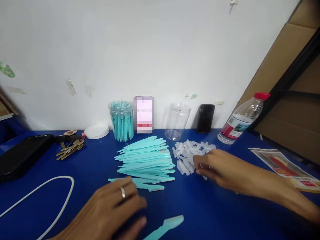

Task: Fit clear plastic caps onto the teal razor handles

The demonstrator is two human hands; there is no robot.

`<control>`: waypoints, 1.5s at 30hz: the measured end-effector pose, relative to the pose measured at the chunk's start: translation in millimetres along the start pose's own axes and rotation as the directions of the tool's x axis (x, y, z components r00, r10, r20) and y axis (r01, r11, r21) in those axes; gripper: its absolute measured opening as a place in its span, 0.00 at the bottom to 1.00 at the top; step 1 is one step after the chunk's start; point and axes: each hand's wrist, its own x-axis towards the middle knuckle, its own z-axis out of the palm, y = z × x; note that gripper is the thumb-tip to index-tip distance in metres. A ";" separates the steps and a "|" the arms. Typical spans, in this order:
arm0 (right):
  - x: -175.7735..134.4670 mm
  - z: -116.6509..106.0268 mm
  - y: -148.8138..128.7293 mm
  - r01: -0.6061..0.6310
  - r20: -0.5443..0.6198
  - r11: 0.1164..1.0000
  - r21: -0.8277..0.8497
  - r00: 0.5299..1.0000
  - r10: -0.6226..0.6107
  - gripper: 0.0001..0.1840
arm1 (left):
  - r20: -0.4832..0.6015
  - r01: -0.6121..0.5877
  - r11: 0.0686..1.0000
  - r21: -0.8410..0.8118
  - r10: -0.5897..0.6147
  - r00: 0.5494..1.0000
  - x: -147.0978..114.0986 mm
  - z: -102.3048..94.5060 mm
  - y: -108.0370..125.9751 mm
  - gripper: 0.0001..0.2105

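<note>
Turquoise razors (147,158), heaped; left hand (116,205) before them, fingers curled, hold unclear; right hand (221,166) to their right, fingers narrowed at white caps (190,152), grasp unclear.

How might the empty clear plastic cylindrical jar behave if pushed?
The empty clear plastic cylindrical jar looks thin-walled, so it is probably light for its size. Standing taller than wide, it may tip if pushed high up. Once toppled, its round shape could let it roll.

Left hand (113,206) by teal razors (147,156), right hand (212,166) at caps (183,167)
</note>
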 end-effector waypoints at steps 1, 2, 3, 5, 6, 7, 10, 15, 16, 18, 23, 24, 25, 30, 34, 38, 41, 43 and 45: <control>-1.0 1.0 -4.1 -0.007 -0.050 0.999 0.039 0.999 0.009 0.04 | -0.022 0.046 0.998 0.046 -0.045 0.999 0.6 0.3 -5.6 0.09; -1.6 3.2 -10.0 -0.014 -0.100 0.994 0.106 0.995 0.025 0.03 | -0.018 0.091 0.991 0.097 -0.090 0.996 0.9 0.6 -11.1 0.10; -1.7 6.6 -17.5 -0.017 -0.147 0.978 0.206 0.988 0.048 0.06 | 0.015 0.106 0.987 0.122 -0.108 0.994 1.1 0.8 -16.0 0.09; -0.4 16.8 -36.0 -0.007 -0.151 0.874 0.486 0.984 0.092 0.12 | 0.100 0.117 0.984 0.133 -0.131 0.986 1.0 0.9 -22.4 0.08; 0.9 23.1 -46.0 -0.022 -0.121 0.776 0.631 0.985 0.126 0.14 | 0.128 0.114 0.986 0.123 -0.130 0.983 0.8 1.0 -23.9 0.08; 2.3 29.4 -55.5 -0.036 -0.094 0.685 0.728 0.984 0.152 0.14 | 0.144 0.113 0.987 0.113 -0.129 0.981 0.7 1.3 -24.1 0.09; 5.8 44.3 -75.7 -0.067 -0.017 0.492 0.868 0.987 0.163 0.18 | 0.154 0.094 0.991 0.093 -0.108 0.982 0.7 2.4 -20.2 0.11; 7.5 43.9 -77.7 -0.008 -0.066 0.311 0.950 0.971 0.228 0.20 | 0.180 0.047 0.989 0.137 -0.072 0.981 2.3 4.7 -7.2 0.14; 7.2 41.8 -76.1 0.008 -0.081 0.282 0.959 0.965 0.249 0.19 | 0.151 0.078 0.989 0.123 -0.096 0.984 1.8 5.5 -5.0 0.13; 6.4 39.2 -73.8 0.038 -0.093 0.210 0.977 0.961 0.260 0.17 | 0.098 0.175 0.984 0.037 -0.178 0.979 -1.1 8.0 -1.9 0.11; 4.8 46.5 -75.3 0.020 -0.042 0.098 0.995 0.973 0.226 0.17 | 0.123 0.295 0.951 -0.095 -0.283 0.951 -12.5 13.9 -2.8 0.09; 4.9 48.9 -76.4 0.006 -0.030 0.104 0.995 0.973 0.228 0.18 | 0.124 0.300 0.949 -0.101 -0.287 0.950 -13.5 14.2 -3.0 0.08; 5.3 50.9 -77.5 -0.006 -0.019 0.111 0.994 0.973 0.229 0.19 | 0.123 0.307 0.945 -0.110 -0.293 0.948 -13.8 14.0 -2.9 0.08; 8.3 55.0 -82.0 -0.016 -0.014 0.159 0.987 0.982 0.191 0.23 | 0.116 0.328 0.932 -0.154 -0.313 0.943 -8.2 10.9 1.1 0.10; 9.7 56.9 -83.9 -0.030 0.001 0.171 0.985 0.986 0.166 0.23 | 0.128 0.317 0.937 -0.149 -0.300 0.945 -6.6 10.5 1.6 0.11; 8.2 58.3 -84.9 -0.045 0.013 0.189 0.981 0.985 0.170 0.25 | 0.130 0.312 0.939 -0.145 -0.295 0.947 -8.4 11.0 1.2 0.12; 6.7 57.2 -85.7 -0.047 0.005 0.217 0.975 0.982 0.188 0.25 | 0.122 0.320 0.937 -0.144 -0.304 0.945 -8.1 10.4 2.6 0.12; 6.5 56.0 -86.4 -0.044 -0.004 0.229 0.972 0.978 0.206 0.24 | 0.118 0.319 0.937 -0.144 -0.304 0.945 -7.1 9.6 3.6 0.12; 6.7 55.4 -87.1 -0.039 -0.013 0.233 0.972 0.976 0.218 0.24 | 0.114 0.313 0.939 -0.142 -0.298 0.948 -6.3 9.0 3.9 0.12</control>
